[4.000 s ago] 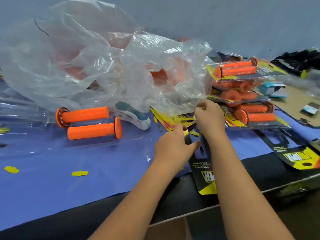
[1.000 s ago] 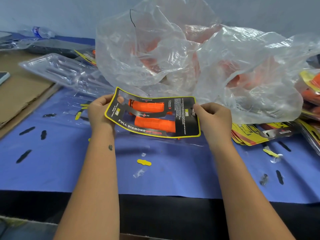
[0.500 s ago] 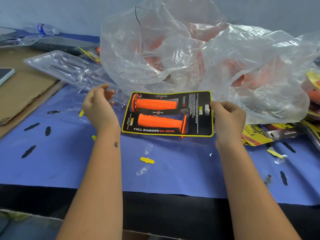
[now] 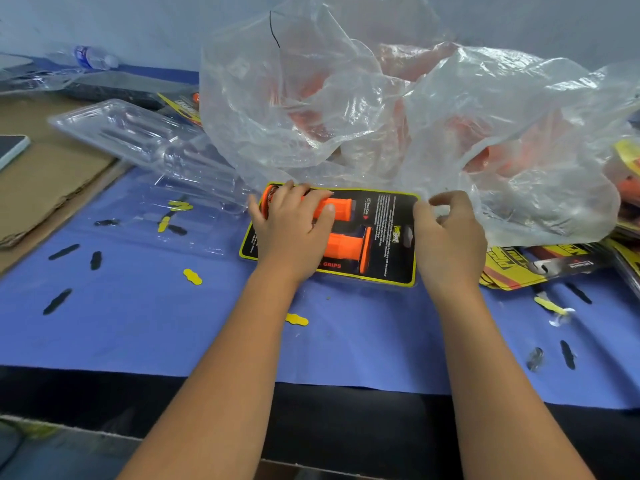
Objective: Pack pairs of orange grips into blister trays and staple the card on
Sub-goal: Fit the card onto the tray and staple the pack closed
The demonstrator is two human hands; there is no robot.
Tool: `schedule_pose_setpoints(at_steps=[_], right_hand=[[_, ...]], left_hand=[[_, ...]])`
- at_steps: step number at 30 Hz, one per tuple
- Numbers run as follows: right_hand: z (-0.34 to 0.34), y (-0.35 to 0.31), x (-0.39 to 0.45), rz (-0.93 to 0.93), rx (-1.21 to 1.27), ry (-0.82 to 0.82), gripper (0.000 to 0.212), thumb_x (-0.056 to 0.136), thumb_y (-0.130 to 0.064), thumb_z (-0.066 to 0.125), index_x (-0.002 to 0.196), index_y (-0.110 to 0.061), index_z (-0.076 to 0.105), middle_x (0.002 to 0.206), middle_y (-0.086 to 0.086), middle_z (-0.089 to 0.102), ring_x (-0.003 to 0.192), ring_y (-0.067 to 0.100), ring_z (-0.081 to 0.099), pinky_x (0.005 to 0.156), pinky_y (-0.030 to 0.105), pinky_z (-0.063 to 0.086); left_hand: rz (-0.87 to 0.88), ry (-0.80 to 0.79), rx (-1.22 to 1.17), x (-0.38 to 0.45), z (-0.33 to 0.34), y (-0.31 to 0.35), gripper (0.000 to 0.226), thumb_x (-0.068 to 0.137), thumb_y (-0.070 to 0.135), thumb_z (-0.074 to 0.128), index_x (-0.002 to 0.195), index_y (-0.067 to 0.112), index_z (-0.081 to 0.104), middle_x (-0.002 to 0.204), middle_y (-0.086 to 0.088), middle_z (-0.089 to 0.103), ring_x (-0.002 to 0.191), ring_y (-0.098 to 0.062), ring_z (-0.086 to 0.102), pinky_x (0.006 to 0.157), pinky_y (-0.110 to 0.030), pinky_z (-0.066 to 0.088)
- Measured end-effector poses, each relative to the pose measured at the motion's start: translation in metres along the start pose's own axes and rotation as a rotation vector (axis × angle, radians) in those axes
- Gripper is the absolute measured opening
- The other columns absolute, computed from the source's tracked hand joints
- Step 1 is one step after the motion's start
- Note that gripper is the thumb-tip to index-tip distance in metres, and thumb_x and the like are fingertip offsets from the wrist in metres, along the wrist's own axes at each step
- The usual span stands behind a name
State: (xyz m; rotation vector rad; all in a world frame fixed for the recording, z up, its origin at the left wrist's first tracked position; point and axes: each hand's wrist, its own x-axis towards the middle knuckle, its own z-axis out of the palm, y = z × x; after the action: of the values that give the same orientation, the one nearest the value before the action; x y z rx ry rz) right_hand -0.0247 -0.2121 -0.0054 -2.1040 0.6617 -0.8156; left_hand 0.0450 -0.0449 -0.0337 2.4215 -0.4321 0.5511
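A black card with a yellow border (image 4: 391, 237) lies flat on the blue mat (image 4: 138, 323), and two orange grips (image 4: 341, 207) show through its cut-outs. My left hand (image 4: 294, 233) rests palm down on the card's left half, its fingers spread over both grips. At the card's right edge my right hand (image 4: 450, 237) has its fingers curled at the card's corner, against the plastic bag. The blister tray under the card is hidden.
A big crumpled clear bag (image 4: 398, 109) holding more orange grips fills the back. Empty clear trays (image 4: 138, 140) lie at the back left beside cardboard (image 4: 45, 181). A stack of cards (image 4: 540, 265) sits at the right. Yellow and black punch-outs litter the mat.
The card went from held up in both hands to lying flat over the grips. My left hand, off the card half a second ago, now presses down on it.
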Motion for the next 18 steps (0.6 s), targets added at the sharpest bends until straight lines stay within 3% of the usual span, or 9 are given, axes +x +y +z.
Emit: schedule_pose_setpoints(at_steps=[2, 5, 8, 10, 12, 15, 18], right_hand=[[-0.001, -0.005, 0.001, 0.1, 0.425, -0.058, 0.014, 0.087, -0.028, 0.06, 0.099, -0.022, 0.059, 0.064, -0.007, 0.063, 0.062, 0.014, 0.061, 0.058, 0.026, 0.043], [-0.003, -0.011, 0.001, 0.241, 0.943, -0.258, 0.006, 0.089, -0.018, 0.062, 0.09, -0.012, 0.063, 0.063, 0.001, 0.06, 0.056, 0.013, 0.056, 0.053, 0.022, 0.045], [0.0, -0.011, -0.001, 0.166, 0.893, -0.408, 0.011, 0.084, -0.019, 0.063, 0.077, -0.012, 0.065, 0.066, 0.001, 0.061, 0.061, 0.015, 0.056, 0.058, 0.026, 0.048], [0.002, -0.008, -0.003, 0.16, 0.787, -0.504, 0.01, 0.087, -0.008, 0.062, 0.093, -0.008, 0.07, 0.084, 0.009, 0.071, 0.076, 0.023, 0.066, 0.073, 0.041, 0.058], [0.003, -0.004, -0.003, 0.202, 0.663, -0.539, 0.021, 0.088, 0.002, 0.059, 0.104, -0.007, 0.069, 0.098, 0.015, 0.073, 0.089, 0.032, 0.07, 0.083, 0.051, 0.058], [0.005, 0.001, 0.0, 0.21, 0.622, -0.499, 0.025, 0.087, 0.007, 0.057, 0.101, -0.008, 0.07, 0.093, 0.011, 0.075, 0.086, 0.029, 0.072, 0.073, 0.042, 0.06], [0.009, 0.002, -0.001, 0.244, 0.681, -0.395, 0.027, 0.085, 0.011, 0.055, 0.093, -0.009, 0.071, 0.084, 0.007, 0.075, 0.075, 0.022, 0.071, 0.066, 0.036, 0.06]], left_hand=[[-0.093, 0.054, -0.109, 0.002, -0.002, 0.001, 0.037, 0.096, 0.041, 0.033, 0.115, 0.032, 0.063, 0.125, 0.013, 0.056, 0.128, -0.01, 0.039, 0.114, -0.06, 0.004], [-0.117, 0.137, -0.216, 0.003, -0.006, 0.002, 0.052, 0.09, 0.043, 0.025, 0.114, 0.023, 0.066, 0.123, 0.005, 0.06, 0.123, -0.017, 0.046, 0.111, -0.054, 0.023], [-0.11, 0.197, -0.306, 0.005, -0.008, 0.0, 0.058, 0.088, 0.042, 0.023, 0.114, 0.013, 0.066, 0.121, -0.004, 0.063, 0.12, -0.023, 0.05, 0.105, -0.044, 0.034], [-0.123, 0.206, -0.357, 0.004, -0.008, -0.001, 0.049, 0.09, 0.035, 0.031, 0.115, 0.01, 0.066, 0.119, -0.005, 0.064, 0.118, -0.023, 0.052, 0.105, -0.043, 0.036], [-0.136, 0.198, -0.381, 0.004, -0.007, -0.001, 0.042, 0.09, 0.028, 0.036, 0.115, 0.01, 0.066, 0.119, -0.004, 0.064, 0.117, -0.021, 0.051, 0.105, -0.04, 0.037], [-0.125, 0.202, -0.37, 0.004, -0.009, -0.002, 0.037, 0.088, 0.023, 0.039, 0.109, 0.013, 0.068, 0.113, -0.001, 0.066, 0.116, -0.021, 0.053, 0.104, -0.042, 0.037], [-0.12, 0.275, -0.271, 0.004, -0.012, -0.004, 0.031, 0.088, 0.021, 0.043, 0.101, 0.021, 0.071, 0.115, 0.007, 0.066, 0.126, -0.018, 0.049, 0.11, -0.048, 0.025]])
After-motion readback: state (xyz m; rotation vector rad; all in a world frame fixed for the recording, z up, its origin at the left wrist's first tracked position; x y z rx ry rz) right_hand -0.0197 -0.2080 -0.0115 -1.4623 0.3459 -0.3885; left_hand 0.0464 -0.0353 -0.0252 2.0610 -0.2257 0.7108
